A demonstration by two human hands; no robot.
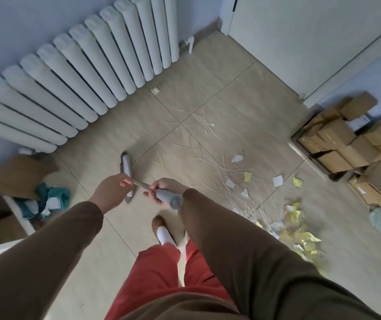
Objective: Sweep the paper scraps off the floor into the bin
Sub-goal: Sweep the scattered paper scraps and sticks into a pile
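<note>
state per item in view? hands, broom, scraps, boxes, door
left hand: grips broom handle, lower down
right hand: grips broom handle near grey end
broom: head on the floor, left of the litter
paper scraps: scattered on floor, unswept
thin sticks: strewn on floor
cardboard boxes: stacked by wall
door: shut
</note>
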